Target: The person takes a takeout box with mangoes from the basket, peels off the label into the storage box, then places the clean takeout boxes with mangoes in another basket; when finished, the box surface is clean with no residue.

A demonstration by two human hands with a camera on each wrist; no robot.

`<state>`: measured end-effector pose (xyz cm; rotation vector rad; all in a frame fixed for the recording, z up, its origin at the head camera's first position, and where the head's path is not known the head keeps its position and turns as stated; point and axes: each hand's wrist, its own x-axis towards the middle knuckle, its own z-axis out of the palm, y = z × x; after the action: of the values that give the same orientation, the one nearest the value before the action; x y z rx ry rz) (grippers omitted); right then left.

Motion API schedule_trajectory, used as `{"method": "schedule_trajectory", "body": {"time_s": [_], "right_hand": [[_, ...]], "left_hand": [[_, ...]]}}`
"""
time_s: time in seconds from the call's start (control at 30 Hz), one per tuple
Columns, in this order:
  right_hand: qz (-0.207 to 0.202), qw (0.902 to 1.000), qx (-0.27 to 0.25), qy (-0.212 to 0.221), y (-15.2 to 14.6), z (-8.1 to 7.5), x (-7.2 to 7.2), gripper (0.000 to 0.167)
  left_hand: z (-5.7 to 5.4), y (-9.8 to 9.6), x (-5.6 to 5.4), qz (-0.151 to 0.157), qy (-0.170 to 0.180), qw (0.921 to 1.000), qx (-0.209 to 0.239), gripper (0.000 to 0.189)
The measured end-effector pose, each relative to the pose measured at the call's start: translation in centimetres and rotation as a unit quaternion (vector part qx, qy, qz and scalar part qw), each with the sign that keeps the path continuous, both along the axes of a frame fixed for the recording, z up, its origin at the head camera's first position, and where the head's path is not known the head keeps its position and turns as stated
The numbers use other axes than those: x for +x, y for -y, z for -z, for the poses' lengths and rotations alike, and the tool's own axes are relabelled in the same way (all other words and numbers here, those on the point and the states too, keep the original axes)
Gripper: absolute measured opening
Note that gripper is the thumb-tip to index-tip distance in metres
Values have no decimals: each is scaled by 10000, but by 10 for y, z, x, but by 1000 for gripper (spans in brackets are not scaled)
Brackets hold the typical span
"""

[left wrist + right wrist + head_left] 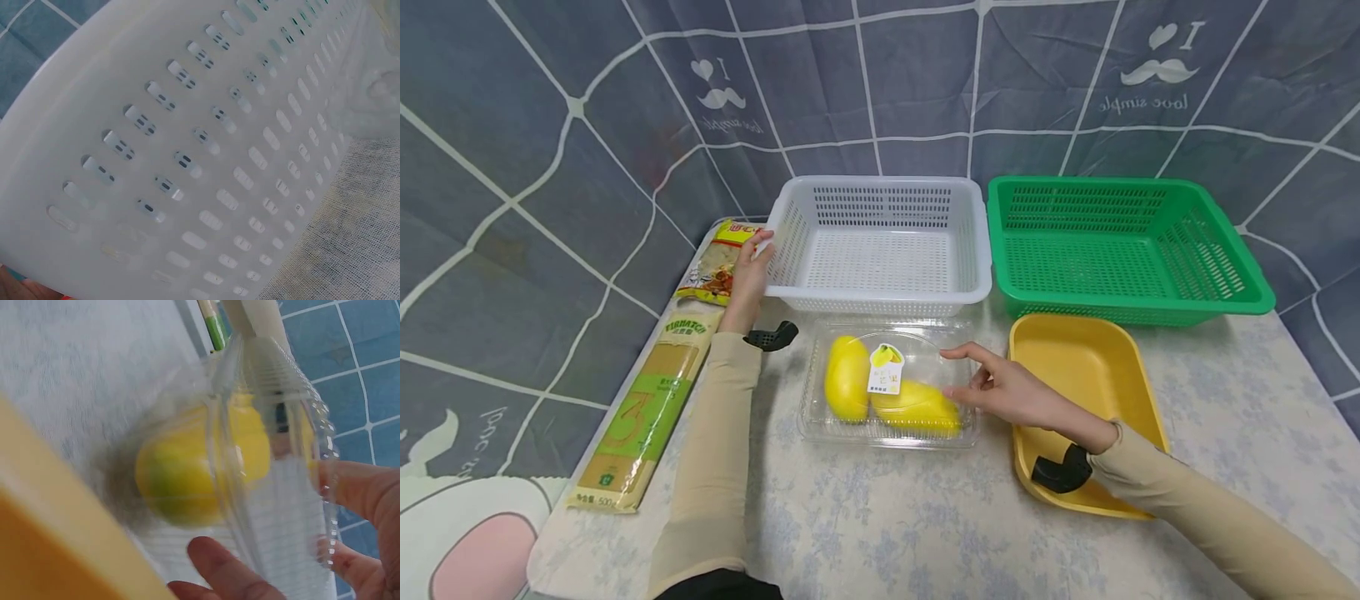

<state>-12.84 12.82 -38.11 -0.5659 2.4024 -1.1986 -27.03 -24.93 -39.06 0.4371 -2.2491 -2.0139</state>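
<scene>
A clear plastic box (808, 429) with a lid and a paper label holds two yellow mangoes (847, 379). My right hand (1018, 396) is at the right side of this box, thumb and fingers parted over the lid's edge. In the right wrist view, a mango (187, 472) shows through the clear wall with fingers (234, 575) around that side. My left hand (751, 279) grips the left rim of the white basket (880, 298). Only a bit of its fingers shows in the left wrist view, beside the perforated basket wall (206, 150).
A yellow snack bag (707, 271) lies left of the left hand, and a pack of noodles (647, 408) lies along the table's left edge. A green basket (1120, 312) stands at the back right. The yellow tray (1078, 333) lies under the right forearm.
</scene>
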Motion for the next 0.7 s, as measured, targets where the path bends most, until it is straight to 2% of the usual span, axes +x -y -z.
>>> {"method": "schedule_trajectory", "body": {"time_s": [0.17, 0.43, 0.57, 0.7], "right_hand": [[-228, 9995, 175, -88, -3, -5, -1, 53], [-355, 9988, 235, 255, -8, -12, -3, 54], [-350, 9975, 195, 588, -11, -15, -4, 56], [-439, 9958, 75, 800, -14, -17, -1, 57]], "left_hand": [[-1, -1, 1, 31, -40, 10000, -42, 35], [0, -1, 0, -65, -2, 9998, -172, 39], [1, -4, 1, -460, -186, 9984, -268, 38], [2, -10, 6, -1047, -735, 9877, -901, 33]]}}
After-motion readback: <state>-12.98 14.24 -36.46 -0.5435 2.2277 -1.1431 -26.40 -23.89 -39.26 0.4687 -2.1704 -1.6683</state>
